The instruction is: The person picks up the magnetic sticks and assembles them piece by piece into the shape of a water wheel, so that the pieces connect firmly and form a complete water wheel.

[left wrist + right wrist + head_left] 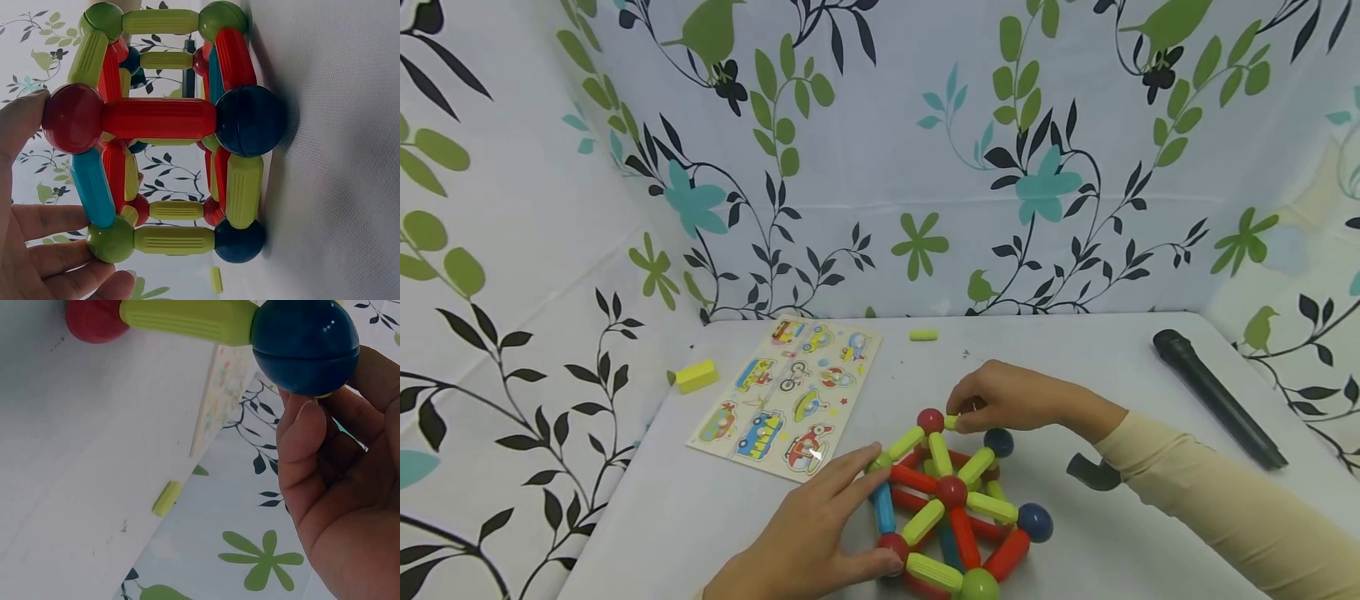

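Note:
A magnetic ball-and-stick structure (952,492), built of coloured balls and ribbed sticks, stands on the white table. My left hand (808,527) holds its left side. The thumb touches a red ball (74,119) and the fingers lie against a green ball (111,239), with a blue stick (92,187) between them. At the far top corner, my right hand (1000,398) pinches a yellow-green stick (951,422) beside a red ball (930,420). In the right wrist view a dark blue ball (306,347) sits in front of the fingertips and hides most of the held stick.
A board with vehicle pictures (790,396) lies at the back left, near a yellow block (697,377). One loose yellow-green stick (923,335) lies near the back edge. To the right are a black tube-like object (1217,398) and a curved dark piece (1093,473) by the sleeve.

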A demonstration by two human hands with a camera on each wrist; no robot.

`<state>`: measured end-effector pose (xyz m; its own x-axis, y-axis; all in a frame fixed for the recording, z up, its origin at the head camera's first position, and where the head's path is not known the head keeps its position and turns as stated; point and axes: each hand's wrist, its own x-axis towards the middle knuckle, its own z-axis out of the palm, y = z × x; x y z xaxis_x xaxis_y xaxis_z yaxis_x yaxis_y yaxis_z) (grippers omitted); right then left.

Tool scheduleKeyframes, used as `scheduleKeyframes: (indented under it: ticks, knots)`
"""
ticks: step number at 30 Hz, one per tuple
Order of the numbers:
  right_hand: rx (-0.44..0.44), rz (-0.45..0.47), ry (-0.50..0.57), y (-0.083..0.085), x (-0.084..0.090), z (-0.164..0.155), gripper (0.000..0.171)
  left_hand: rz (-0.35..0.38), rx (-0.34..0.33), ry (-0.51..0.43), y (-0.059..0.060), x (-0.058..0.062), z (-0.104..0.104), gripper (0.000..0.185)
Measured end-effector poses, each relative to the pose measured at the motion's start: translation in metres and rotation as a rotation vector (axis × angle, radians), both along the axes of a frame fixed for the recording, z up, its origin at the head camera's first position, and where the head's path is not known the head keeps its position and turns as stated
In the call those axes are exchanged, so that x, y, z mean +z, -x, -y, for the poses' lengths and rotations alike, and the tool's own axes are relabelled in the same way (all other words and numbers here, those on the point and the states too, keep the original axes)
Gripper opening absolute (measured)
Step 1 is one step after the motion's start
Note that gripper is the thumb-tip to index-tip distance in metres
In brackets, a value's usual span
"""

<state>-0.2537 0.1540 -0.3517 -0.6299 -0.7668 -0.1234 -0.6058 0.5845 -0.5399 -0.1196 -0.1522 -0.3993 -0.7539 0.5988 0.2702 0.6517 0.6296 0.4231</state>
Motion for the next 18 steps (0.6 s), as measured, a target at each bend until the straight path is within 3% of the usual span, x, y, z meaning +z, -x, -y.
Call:
scheduleKeyframes:
  ticks: [6, 18]
  knots:
    - [-0.018, 0.005, 0.009, -0.005, 0.001, 0.001, 0.018, 0.019, 0.007, 0.008, 0.000, 0.002, -0.001, 0.080]
    - [-0.043, 0.003, 0.045, -0.011, -0.005, 0.001, 0.021, -0.016, 0.004, 0.001, -0.001, 0.000, 0.000, 0.079]
